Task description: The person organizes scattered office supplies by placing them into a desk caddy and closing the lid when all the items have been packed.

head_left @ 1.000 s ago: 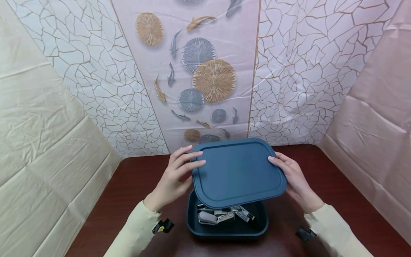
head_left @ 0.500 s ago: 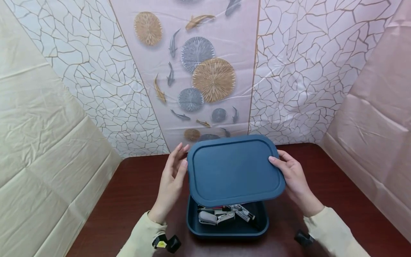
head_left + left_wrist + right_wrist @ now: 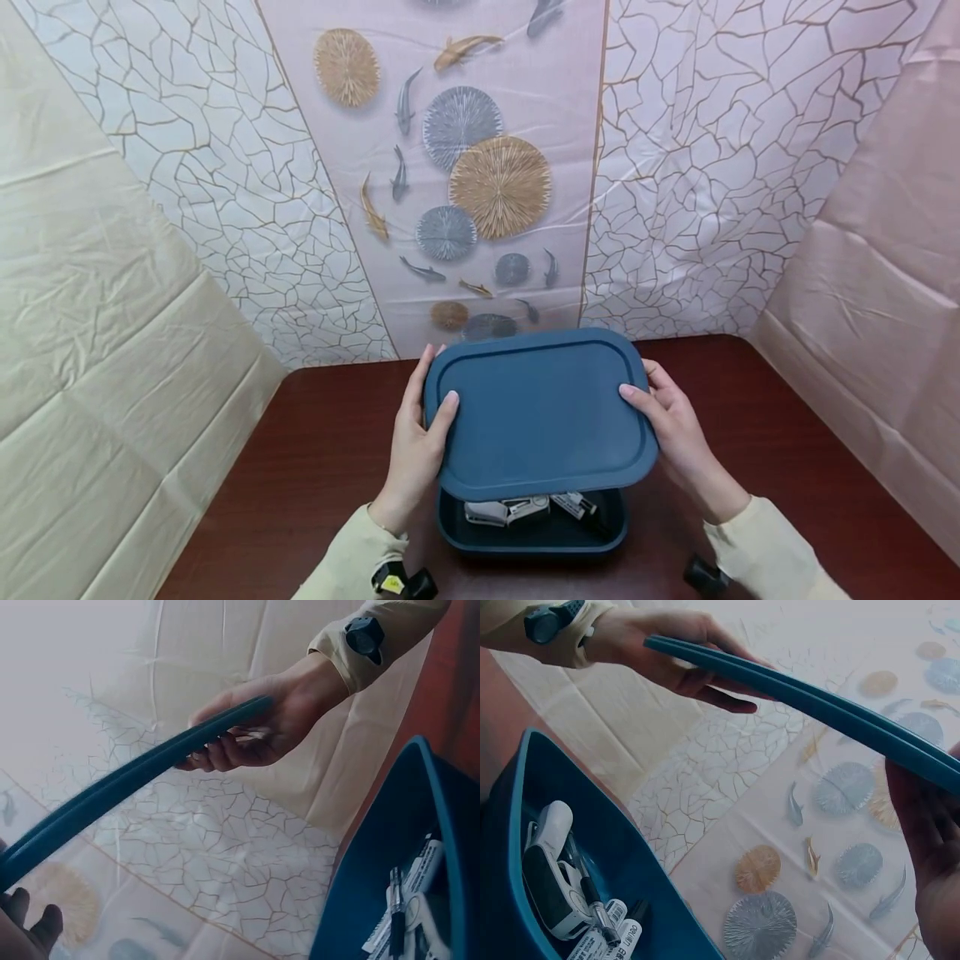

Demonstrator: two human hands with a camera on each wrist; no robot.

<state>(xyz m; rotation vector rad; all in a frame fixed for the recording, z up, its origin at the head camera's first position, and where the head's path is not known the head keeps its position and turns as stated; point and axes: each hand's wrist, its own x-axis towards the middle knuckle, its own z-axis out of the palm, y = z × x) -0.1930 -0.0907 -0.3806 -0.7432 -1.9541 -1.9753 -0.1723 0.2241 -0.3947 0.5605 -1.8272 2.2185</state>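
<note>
Both hands hold a dark blue rectangular lid (image 3: 540, 417), tilted with its broad face toward me, above an open blue box (image 3: 532, 548). My left hand (image 3: 414, 454) grips the lid's left edge, thumb on the near face and fingers behind. At the right edge, my right hand (image 3: 684, 437) pinches it the same way. Below the lid, the box's front part shows a white and dark stapler (image 3: 553, 889), a pen (image 3: 592, 894) and white markers (image 3: 626, 937). In the head view the lid hides the back of the box.
The box stands on a dark red-brown table (image 3: 322, 467). Behind it hangs a patterned cloth (image 3: 480, 167) with fish and round motifs. Pale cloth walls (image 3: 112, 333) slope along both sides. Each wrist wears a small black camera (image 3: 405, 581).
My left hand has shifted its fingers from in front of the lid to behind it, thumb now in front. The lid has moved left and slightly down, covering more of the box.
</note>
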